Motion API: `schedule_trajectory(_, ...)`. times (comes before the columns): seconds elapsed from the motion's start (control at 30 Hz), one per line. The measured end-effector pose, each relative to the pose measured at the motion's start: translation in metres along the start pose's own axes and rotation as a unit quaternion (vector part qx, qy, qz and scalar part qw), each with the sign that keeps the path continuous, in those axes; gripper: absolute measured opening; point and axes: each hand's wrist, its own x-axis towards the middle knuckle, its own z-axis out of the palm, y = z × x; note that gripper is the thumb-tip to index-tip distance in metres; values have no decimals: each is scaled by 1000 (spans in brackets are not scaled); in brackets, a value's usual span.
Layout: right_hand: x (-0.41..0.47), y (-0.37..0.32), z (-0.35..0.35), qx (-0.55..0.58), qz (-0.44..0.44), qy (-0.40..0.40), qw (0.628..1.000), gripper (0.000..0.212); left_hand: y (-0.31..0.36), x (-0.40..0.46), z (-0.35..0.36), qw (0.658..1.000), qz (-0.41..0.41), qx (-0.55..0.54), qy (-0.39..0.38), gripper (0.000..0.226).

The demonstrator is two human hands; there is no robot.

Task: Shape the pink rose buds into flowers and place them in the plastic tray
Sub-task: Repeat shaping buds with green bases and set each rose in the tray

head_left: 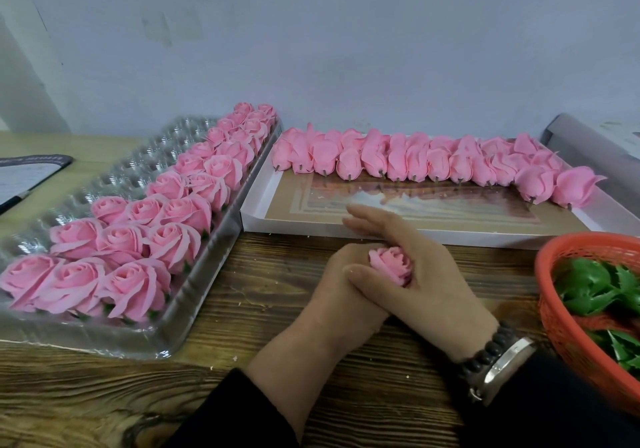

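Note:
One pink rose bud (391, 262) sits low over the wooden table, between my two hands. My right hand (436, 274) lies over it, thumb and forefinger pinching round the bud while the other fingers stretch out straight toward the box. Tucked beneath the right palm, my left hand (336, 285) is curled, gripping the bud from below; its fingertips are hidden. The clear plastic tray (114, 177) lies to the left, with several shaped pink roses (138, 240) in rows along its right side. Several unshaped buds (415, 163) lie along the far side of a white box (346, 231).
A red mesh basket (568, 312) holding green leaf pieces (595, 285) stands at the right edge. At the far left lies a dark notebook (27, 174). A grey roll (588, 143) rests behind the box by the wall. Bare wooden table (242, 309) lies between tray and hands.

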Motion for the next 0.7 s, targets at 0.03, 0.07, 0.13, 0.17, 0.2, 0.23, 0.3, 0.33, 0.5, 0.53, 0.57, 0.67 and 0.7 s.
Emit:
schedule_trajectory(0.03,0,1,1,13,5,8,1000,62,0,1,-1,1000,14,-2,15,21)
schedule_trajectory(0.07,0,2,2,23,7,16,1000,66,0,1,-2,999,26,-5,27,14)
schedule_trajectory(0.13,-1,3,4,34,6,30,999,68,-1,2,-3,998,39,-16,52,5)
schedule_trajectory(0.17,-1,3,4,36,7,36,999,67,-2,3,-3,997,41,-15,63,4)
schedule_trajectory(0.2,-1,2,5,35,8,42,998,66,-3,3,-2,997,38,-12,71,5)
schedule_trajectory(0.23,-2,1,6,34,8,49,998,63,-4,3,0,997,33,-9,75,5)
schedule_trajectory(0.3,-2,-1,9,31,4,75,997,53,-6,4,4,996,31,12,89,11)
schedule_trajectory(0.33,-2,-2,10,26,0,90,996,46,-8,4,6,993,33,26,109,14)
schedule_trajectory(0.5,-1,-5,16,33,-14,134,990,25,-4,6,13,984,71,81,142,13)
schedule_trajectory(0.53,0,-5,16,34,-14,134,990,22,-3,7,15,985,70,75,141,13)
schedule_trajectory(0.57,1,-4,15,36,-10,132,991,21,-2,7,15,987,62,65,136,13)
schedule_trajectory(0.67,3,-3,8,54,6,88,995,28,-1,6,13,996,8,-9,87,16)
schedule_trajectory(0.7,3,-3,5,49,6,55,997,30,1,6,10,998,-10,-26,52,16)
